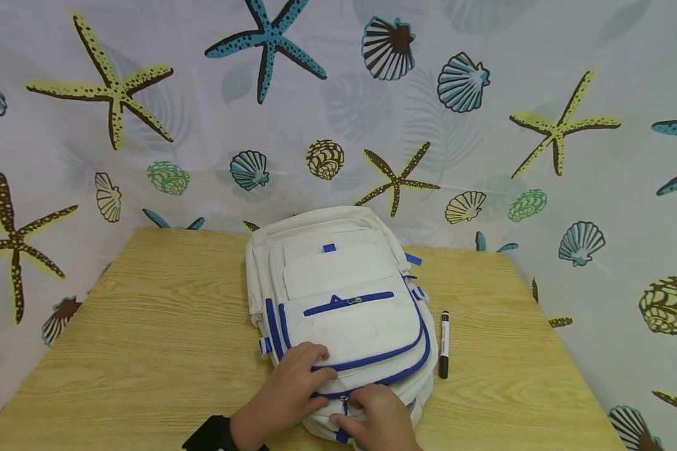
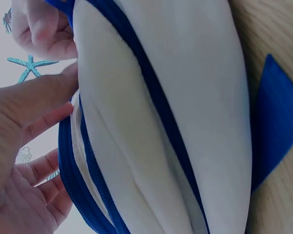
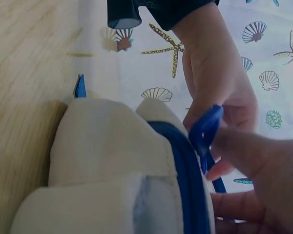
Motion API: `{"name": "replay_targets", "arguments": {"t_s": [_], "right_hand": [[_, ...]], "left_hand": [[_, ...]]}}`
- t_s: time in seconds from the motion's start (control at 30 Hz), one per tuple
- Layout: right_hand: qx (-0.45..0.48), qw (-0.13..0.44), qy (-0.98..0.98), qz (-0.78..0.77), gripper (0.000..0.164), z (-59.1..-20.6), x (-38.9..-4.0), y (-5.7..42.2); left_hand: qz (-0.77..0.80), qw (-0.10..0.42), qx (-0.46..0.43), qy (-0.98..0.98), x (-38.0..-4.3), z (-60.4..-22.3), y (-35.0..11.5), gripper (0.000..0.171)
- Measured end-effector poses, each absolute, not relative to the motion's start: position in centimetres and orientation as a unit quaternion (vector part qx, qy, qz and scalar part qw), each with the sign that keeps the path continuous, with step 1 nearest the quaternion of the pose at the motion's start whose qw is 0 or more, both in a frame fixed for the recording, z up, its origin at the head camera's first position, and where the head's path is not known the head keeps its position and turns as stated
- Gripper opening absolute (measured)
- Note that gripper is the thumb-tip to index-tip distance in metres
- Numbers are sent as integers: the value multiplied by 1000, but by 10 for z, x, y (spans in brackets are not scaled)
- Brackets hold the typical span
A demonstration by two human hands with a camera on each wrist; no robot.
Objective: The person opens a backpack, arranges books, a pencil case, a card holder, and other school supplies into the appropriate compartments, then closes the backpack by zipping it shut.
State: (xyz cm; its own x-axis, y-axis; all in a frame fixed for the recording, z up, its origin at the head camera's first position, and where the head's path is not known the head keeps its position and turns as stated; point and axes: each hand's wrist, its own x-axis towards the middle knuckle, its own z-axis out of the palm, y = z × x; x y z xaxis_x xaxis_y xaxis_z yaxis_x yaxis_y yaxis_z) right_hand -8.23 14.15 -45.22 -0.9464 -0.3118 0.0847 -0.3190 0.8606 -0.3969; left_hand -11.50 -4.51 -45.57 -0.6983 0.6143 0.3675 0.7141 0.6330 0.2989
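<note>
A white backpack (image 1: 355,269) with blue zippers lies front side up on the wooden table. My left hand (image 1: 288,388) is at the lower left of its front, thumb and fingers holding the edge of a pocket. In the left wrist view, the blue zipper (image 2: 68,170) is parted there, and the left fingers reach behind its edge. My right hand (image 1: 380,416) is at the bag's bottom, its thumb and curled index finger pinching a blue zipper pull (image 1: 342,435). The pull (image 3: 205,131) stands out beside the right thumb in the right wrist view.
A black-and-white marker (image 1: 444,344) lies on the table (image 1: 163,313) just right of the backpack. Behind and on both sides hangs a white cloth (image 1: 203,125) printed with starfish and shells. A dark band (image 1: 211,433) is on the left wrist.
</note>
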Motion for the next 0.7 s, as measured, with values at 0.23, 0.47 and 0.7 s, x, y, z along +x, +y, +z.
{"name": "replay_targets", "arguments": {"t_s": [0.23, 0.47, 0.7], "right_hand": [[123, -42, -969, 212, 25, -450, -84, 137], [146, -58, -961, 227, 8, -446, -85, 140], [159, -62, -953, 251, 3, -442, -84, 146]], "left_hand": [[-221, 123, -364, -896, -114, -459, -44, 30], [-223, 106, -352, -903, -115, -459, -45, 50], [-239, 133, -361, -892, -117, -462, -48, 45]]}}
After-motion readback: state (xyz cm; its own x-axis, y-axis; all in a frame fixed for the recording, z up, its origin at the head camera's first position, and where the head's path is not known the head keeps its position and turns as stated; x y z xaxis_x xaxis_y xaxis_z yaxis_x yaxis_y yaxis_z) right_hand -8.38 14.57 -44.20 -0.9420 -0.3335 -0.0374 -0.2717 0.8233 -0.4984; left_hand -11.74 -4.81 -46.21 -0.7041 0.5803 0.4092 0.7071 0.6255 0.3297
